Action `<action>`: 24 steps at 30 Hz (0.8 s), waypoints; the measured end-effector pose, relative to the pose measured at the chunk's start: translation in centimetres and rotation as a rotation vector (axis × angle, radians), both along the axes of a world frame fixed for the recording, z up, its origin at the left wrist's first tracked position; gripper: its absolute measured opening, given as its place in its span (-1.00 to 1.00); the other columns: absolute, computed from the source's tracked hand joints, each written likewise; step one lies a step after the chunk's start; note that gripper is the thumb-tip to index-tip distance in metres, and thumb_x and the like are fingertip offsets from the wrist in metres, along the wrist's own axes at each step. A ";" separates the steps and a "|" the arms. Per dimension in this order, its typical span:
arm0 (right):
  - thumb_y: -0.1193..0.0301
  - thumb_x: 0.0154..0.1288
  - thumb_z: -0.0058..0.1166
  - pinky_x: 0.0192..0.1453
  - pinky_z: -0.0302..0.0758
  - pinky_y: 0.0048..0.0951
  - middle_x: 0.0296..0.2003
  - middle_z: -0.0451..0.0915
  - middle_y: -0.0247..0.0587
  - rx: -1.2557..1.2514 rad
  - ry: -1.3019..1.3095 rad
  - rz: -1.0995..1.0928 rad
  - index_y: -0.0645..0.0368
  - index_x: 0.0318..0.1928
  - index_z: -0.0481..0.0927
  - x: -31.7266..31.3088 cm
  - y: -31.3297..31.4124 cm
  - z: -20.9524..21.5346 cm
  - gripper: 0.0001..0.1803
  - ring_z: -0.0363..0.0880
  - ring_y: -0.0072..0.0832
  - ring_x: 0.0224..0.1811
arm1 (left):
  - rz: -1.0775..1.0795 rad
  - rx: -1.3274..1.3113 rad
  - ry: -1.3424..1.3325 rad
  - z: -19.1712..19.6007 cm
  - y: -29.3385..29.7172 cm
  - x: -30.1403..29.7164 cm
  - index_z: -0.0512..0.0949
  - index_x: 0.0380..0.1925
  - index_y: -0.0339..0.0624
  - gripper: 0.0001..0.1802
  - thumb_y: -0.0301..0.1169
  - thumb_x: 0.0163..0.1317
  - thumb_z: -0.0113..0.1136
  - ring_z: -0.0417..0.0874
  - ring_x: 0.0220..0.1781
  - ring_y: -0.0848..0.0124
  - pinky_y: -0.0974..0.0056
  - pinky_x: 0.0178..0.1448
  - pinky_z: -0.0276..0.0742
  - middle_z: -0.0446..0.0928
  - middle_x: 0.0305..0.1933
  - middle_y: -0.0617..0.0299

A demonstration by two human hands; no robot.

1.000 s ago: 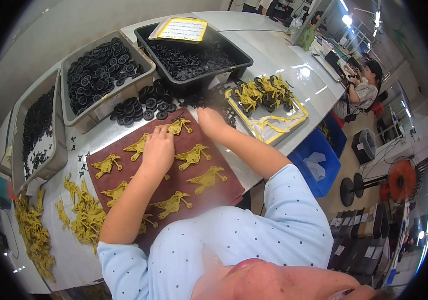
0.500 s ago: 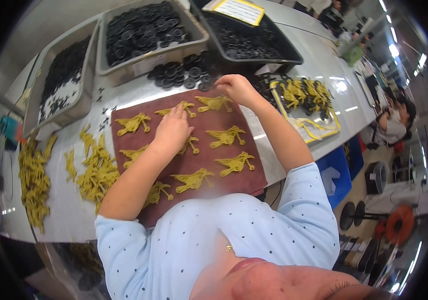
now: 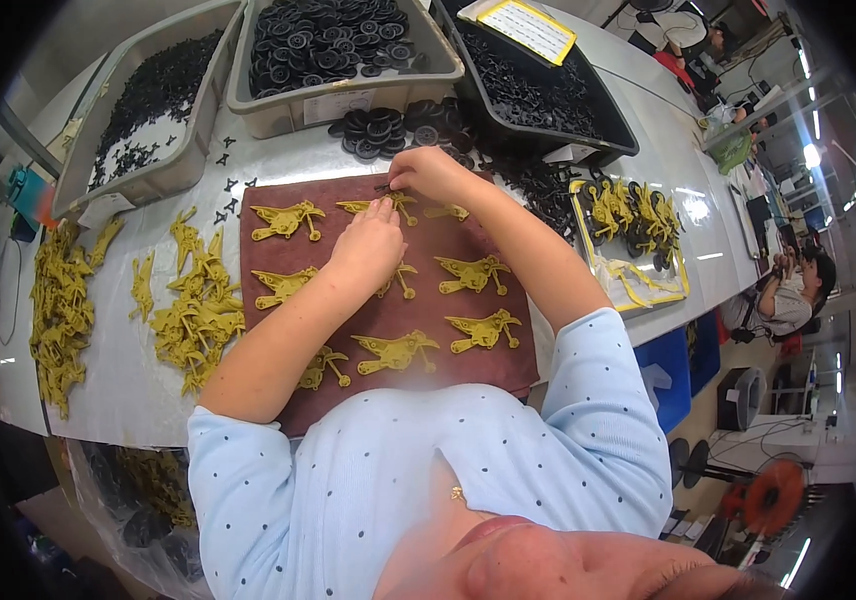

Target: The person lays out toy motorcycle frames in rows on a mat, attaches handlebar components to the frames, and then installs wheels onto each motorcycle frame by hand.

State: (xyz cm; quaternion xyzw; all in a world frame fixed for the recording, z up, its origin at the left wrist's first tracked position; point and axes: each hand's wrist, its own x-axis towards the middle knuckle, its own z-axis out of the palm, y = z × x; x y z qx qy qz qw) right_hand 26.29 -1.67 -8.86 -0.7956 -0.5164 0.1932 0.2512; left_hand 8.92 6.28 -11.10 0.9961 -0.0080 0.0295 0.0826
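Note:
My left hand [image 3: 372, 245] lies with its fingers stretched out on a yellow plastic part [image 3: 403, 206] in the far row of a brown mat [image 3: 426, 314]. Just beyond those fingertips, my right hand [image 3: 435, 176] is closed in a pinch on a small dark part [image 3: 384, 188], mostly covered by the fingers. Several matching yellow parts lie in rows on the mat, among them one at the far left [image 3: 286, 220] and one at the near right [image 3: 483, 331]. My forearms partly cover some of them.
Loose yellow parts [image 3: 198, 335] are heaped left of the mat. Beyond it stand a grey bin of small black pieces [image 3: 193, 160], a grey bin of black wheels [image 3: 248, 105] and a black bin [image 3: 588, 148]. Loose black wheels [image 3: 373, 133] lie before them. A yellow-rimmed tray [image 3: 638, 300] stands right.
My right hand has moved left, from the mat's far right edge to beside my left fingertips. My left hand still rests on the yellow part. The whole view has shifted slightly.

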 end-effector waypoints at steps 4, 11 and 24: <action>0.45 0.12 0.18 -0.15 0.48 -0.34 -0.38 0.63 -0.08 -0.043 -0.061 0.026 0.22 -0.27 0.61 0.4 0.9 -0.3 -0.85 0.60 -0.27 -0.28 | 0.013 -0.044 -0.043 -0.8 0.0 0.1 0.39 0.09 -0.49 -0.43 -0.27 0.17 0.17 0.33 0.32 0.06 0.19 0.38 0.25 0.32 0.26 -0.20; 0.48 0.15 0.15 -0.21 0.46 -0.34 -0.41 0.62 -0.11 -0.090 0.004 0.085 0.21 -0.33 0.57 1.3 1.3 -0.5 -0.92 0.58 -0.29 -0.33 | -0.015 0.061 -0.027 -0.5 -0.2 0.2 0.38 0.10 -0.51 -0.41 -0.26 0.18 0.15 0.32 0.33 0.07 0.19 0.37 0.25 0.32 0.26 -0.21; 0.68 0.08 -0.02 -0.20 0.50 -0.32 -0.36 0.57 -0.06 -0.035 -0.139 0.184 0.32 -0.40 0.47 0.6 1.2 -1.2 -0.94 0.57 -0.20 -0.27 | 0.009 0.006 -0.012 0.2 -0.3 0.3 0.40 0.07 -0.50 -0.44 -0.29 0.16 0.19 0.33 0.32 0.07 0.17 0.37 0.26 0.34 0.24 -0.20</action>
